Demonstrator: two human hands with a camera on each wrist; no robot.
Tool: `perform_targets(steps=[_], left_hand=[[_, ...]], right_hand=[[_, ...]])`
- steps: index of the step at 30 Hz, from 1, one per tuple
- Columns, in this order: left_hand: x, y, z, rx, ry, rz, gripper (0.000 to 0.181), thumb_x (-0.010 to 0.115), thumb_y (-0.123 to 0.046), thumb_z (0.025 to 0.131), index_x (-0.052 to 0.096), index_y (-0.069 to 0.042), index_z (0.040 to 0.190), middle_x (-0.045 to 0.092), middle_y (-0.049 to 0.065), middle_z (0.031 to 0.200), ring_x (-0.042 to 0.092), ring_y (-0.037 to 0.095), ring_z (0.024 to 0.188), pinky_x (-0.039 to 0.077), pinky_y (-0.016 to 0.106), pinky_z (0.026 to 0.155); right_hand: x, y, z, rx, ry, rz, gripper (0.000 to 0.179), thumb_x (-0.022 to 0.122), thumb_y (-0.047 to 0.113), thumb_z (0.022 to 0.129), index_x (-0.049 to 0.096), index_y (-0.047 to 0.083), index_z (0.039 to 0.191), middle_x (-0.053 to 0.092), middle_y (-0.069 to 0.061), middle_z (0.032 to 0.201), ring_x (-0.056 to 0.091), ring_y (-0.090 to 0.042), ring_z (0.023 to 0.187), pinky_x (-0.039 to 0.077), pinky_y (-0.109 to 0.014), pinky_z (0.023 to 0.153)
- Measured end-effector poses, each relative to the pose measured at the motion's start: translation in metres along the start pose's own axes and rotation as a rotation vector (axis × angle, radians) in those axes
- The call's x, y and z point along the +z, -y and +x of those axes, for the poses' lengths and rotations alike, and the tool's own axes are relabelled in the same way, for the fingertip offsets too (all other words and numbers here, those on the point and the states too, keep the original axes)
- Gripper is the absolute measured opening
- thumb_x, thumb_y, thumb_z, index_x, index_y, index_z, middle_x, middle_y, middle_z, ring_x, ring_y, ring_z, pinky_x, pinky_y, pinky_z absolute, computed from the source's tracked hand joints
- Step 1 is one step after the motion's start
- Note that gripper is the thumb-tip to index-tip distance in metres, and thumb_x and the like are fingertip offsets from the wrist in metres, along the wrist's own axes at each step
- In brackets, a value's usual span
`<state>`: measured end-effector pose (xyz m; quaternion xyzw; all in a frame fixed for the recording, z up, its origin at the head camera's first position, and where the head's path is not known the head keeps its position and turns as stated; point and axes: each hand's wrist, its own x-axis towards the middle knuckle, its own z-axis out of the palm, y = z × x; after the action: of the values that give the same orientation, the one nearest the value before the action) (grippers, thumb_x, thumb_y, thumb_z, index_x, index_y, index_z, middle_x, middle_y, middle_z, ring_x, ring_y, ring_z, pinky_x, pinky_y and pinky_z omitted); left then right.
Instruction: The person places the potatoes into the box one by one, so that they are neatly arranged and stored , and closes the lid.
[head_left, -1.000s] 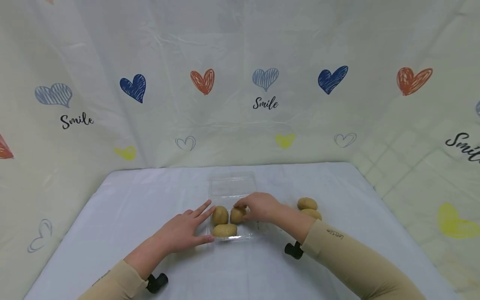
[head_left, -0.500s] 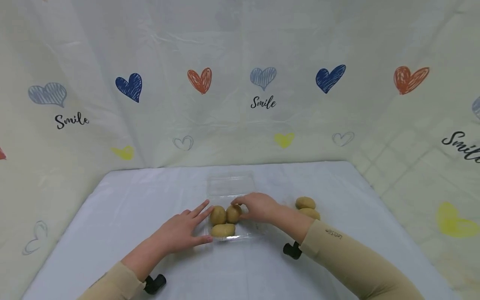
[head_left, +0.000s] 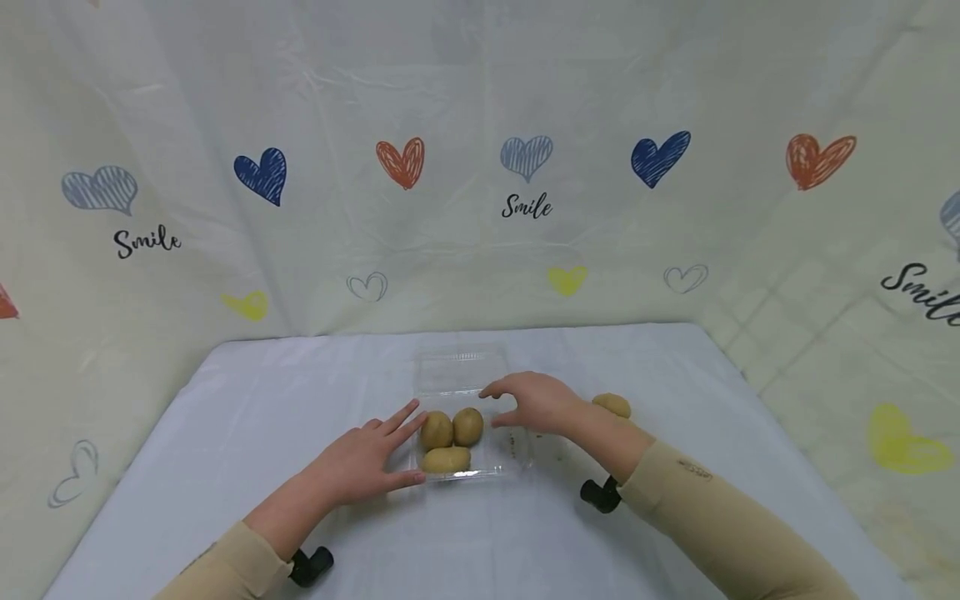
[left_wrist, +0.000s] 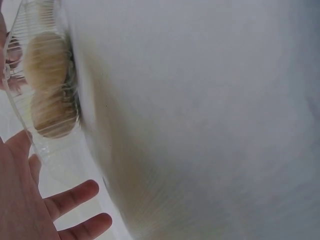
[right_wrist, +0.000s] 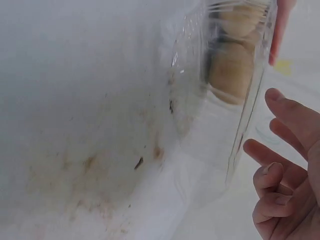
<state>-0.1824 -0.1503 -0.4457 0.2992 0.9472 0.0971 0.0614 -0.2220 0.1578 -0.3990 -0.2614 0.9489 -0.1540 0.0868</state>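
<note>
A clear plastic clamshell box (head_left: 491,465) lies on the table with its lid (head_left: 461,371) folded back. It holds three potatoes: a left one (head_left: 437,431) and a right one (head_left: 468,427) side by side, and a front one (head_left: 447,460) lying lengthwise. My left hand (head_left: 363,467) has its fingers spread, fingertips at the box's left side. Just right of the right potato, my right hand (head_left: 542,404) hangs over the box with nothing in its grasp. In the right wrist view, that hand's thumb (right_wrist: 292,115) stands apart from the loosely bent fingers.
Beyond my right forearm lies another potato (head_left: 612,405); anything nearer is hidden by the arm. Dirt specks (right_wrist: 139,162) mark the white tablecloth (head_left: 300,392) right of the box. A curtain (head_left: 465,250) printed with hearts hangs behind the table.
My right hand has let go of the right potato, after shifting it left against its neighbour, and has drawn back to the right. The left hand stays at the box.
</note>
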Motion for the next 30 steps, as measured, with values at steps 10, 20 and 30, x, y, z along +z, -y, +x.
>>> perform_targets(steps=[10, 20, 30], left_hand=[[0.001, 0.003, -0.001, -0.004, -0.01, 0.008, 0.087, 0.053, -0.073, 0.088, 0.023, -0.033, 0.159, 0.009, -0.013, 0.165, 0.05, 0.03, 0.127, 0.044, 0.051, 0.098], [0.002, 0.002, -0.001, -0.004, 0.0, 0.004, 0.087, 0.053, -0.073, 0.088, 0.023, -0.033, 0.159, 0.011, -0.01, 0.166, 0.051, 0.031, 0.126, 0.045, 0.051, 0.096], [0.001, 0.001, 0.0, 0.005, -0.006, 0.005, 0.087, 0.053, -0.073, 0.088, 0.022, -0.033, 0.159, 0.01, -0.01, 0.166, 0.05, 0.031, 0.127, 0.045, 0.051, 0.097]], right_hand=[[-0.013, -0.021, -0.016, 0.057, -0.016, 0.024, 0.044, 0.077, 0.036, 0.087, 0.068, 0.024, 0.128, 0.066, 0.004, 0.127, 0.054, -0.023, 0.127, 0.042, -0.044, 0.103], [-0.023, -0.048, -0.04, 0.132, -0.045, 0.081, 0.044, 0.077, 0.037, 0.086, 0.068, 0.027, 0.127, 0.066, 0.003, 0.127, 0.054, -0.024, 0.127, 0.042, -0.048, 0.103], [-0.034, -0.084, -0.059, 0.208, -0.051, 0.042, 0.045, 0.076, 0.04, 0.087, 0.069, 0.023, 0.128, 0.065, 0.001, 0.128, 0.052, -0.031, 0.128, 0.044, -0.051, 0.099]])
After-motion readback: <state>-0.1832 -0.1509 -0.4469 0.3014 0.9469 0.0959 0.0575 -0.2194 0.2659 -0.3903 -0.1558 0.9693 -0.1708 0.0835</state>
